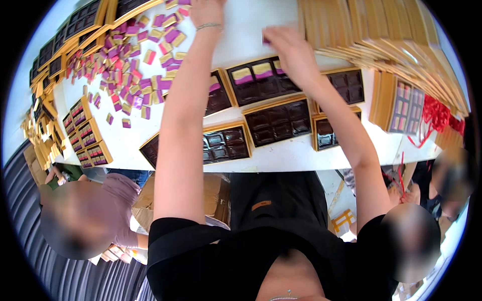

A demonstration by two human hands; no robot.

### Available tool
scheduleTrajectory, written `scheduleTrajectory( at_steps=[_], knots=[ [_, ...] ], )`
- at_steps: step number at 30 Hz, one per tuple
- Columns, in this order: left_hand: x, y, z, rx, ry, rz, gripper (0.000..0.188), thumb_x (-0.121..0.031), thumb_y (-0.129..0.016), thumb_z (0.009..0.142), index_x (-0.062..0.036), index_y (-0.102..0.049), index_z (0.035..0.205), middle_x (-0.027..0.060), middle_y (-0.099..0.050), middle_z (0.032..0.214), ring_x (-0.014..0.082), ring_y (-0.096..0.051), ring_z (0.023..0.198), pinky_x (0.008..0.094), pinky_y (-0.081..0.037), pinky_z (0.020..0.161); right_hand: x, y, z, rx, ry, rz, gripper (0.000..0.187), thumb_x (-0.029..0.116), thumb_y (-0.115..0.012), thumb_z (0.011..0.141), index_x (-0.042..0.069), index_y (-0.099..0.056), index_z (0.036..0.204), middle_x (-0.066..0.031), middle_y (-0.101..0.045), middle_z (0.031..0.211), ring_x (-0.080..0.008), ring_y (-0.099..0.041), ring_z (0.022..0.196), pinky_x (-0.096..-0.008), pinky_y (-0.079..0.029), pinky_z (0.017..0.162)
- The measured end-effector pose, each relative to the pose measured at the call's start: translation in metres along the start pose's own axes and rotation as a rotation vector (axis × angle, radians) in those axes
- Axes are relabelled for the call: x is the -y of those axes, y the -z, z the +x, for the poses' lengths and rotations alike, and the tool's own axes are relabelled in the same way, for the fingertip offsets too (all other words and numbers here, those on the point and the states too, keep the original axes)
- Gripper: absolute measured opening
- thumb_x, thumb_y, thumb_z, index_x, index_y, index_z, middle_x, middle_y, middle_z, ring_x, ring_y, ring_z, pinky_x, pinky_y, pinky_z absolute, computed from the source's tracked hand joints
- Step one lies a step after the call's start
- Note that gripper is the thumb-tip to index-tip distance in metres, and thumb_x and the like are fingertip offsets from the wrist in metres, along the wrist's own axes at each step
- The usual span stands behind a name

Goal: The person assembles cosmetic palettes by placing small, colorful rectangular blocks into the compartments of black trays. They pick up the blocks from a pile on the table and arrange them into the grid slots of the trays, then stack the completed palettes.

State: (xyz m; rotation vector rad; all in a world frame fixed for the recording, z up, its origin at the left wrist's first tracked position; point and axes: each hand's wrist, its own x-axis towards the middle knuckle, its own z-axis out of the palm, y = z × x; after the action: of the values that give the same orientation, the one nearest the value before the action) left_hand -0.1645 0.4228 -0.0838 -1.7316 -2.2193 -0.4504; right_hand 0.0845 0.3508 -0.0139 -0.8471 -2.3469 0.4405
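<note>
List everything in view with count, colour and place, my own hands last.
Small wrapped rectangular pieces: many, purple, pink and gold, mostly loose, upper left
Gold-rimmed compartment trays: at least six, dark brown, mid-table; more stacked upper left
Filled compartment trays: a few, gold-edged, pink and purple inside, table's left
Stacked flat slabs: many, gold, upper right
Grid-faced box: one, pink and grey, right
Tangled ribbon: one pile, red, far right
Table: one, white, beneath
Cardboard box: at least one, brown, below table
Other people: at least three, left and right
Left hand: one, top centre
Right hand: one, apparently pinching a purple piece
</note>
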Motion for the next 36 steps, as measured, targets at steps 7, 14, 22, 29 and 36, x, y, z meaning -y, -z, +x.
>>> scheduleTrajectory(
  at_steps=[7, 14, 22, 29, 36],
  knots=[
    [0.034, 0.004, -0.019, 0.056, -0.416, -0.010, 0.018, -0.019, -0.057, 0.092, -0.0066, -0.067, 0.102, 0.0100, -0.072, 0.093, 0.0323, -0.069, 0.079, 0.0413, -0.056, 0.069, -0.044, 0.119, -0.135, -0.041, -0.268, -0.257, 0.033, -0.004, -0.069, 0.076, 0.003, -0.067, 0.108, -0.0128, -0.068, 0.114, -0.0315, -0.064, 0.109, -0.0381, -0.054, 0.091],
    [-0.115, 0.127, -0.096, 0.471, 0.028, -1.020, 0.019, -0.021, -0.073, 0.080, -0.0073, -0.076, 0.093, 0.0137, -0.073, 0.082, 0.0228, -0.070, 0.070, 0.0308, -0.056, 0.069, -0.092, 0.130, -0.144, 0.078, -0.109, -0.217, 0.034, -0.004, -0.067, 0.078, 0.008, -0.069, 0.110, -0.0083, -0.068, 0.115, -0.0281, -0.060, 0.116, -0.0389, -0.048, 0.102],
    [-0.190, 0.120, -0.142, 0.521, -0.129, -0.790, 0.017, -0.018, -0.072, 0.081, -0.0060, -0.075, 0.093, 0.0131, -0.073, 0.082, 0.0234, -0.071, 0.072, 0.0302, -0.055, 0.068, -0.099, 0.131, -0.170, 0.069, -0.222, -0.194, 0.043, -0.012, -0.059, 0.079, 0.008, -0.067, 0.116, -0.0066, -0.064, 0.127, -0.0281, -0.054, 0.127, -0.0359, -0.046, 0.106],
    [-0.191, 0.122, -0.142, 0.445, -0.269, -0.702, 0.018, -0.018, -0.075, 0.077, -0.0057, -0.074, 0.090, 0.0138, -0.070, 0.084, 0.0300, -0.069, 0.074, 0.0351, -0.055, 0.069, -0.079, 0.118, -0.184, 0.277, -0.239, -0.293, 0.055, 0.033, -0.054, 0.096, 0.017, -0.039, 0.147, -0.0008, -0.029, 0.158, -0.0241, -0.018, 0.148, -0.0567, -0.014, 0.119],
    [-0.233, 0.120, -0.144, 0.435, -0.010, -1.296, 0.031, -0.009, -0.077, 0.080, -0.0044, -0.069, 0.109, 0.0053, -0.073, 0.087, 0.0099, -0.068, 0.078, 0.0264, -0.057, 0.071, -0.045, 0.131, -0.150, -0.063, -0.763, 0.674, 0.055, 0.015, -0.066, 0.092, 0.003, -0.043, 0.141, -0.0144, -0.062, 0.121, -0.0229, -0.063, 0.109, -0.0407, -0.052, 0.092]
  ],
)
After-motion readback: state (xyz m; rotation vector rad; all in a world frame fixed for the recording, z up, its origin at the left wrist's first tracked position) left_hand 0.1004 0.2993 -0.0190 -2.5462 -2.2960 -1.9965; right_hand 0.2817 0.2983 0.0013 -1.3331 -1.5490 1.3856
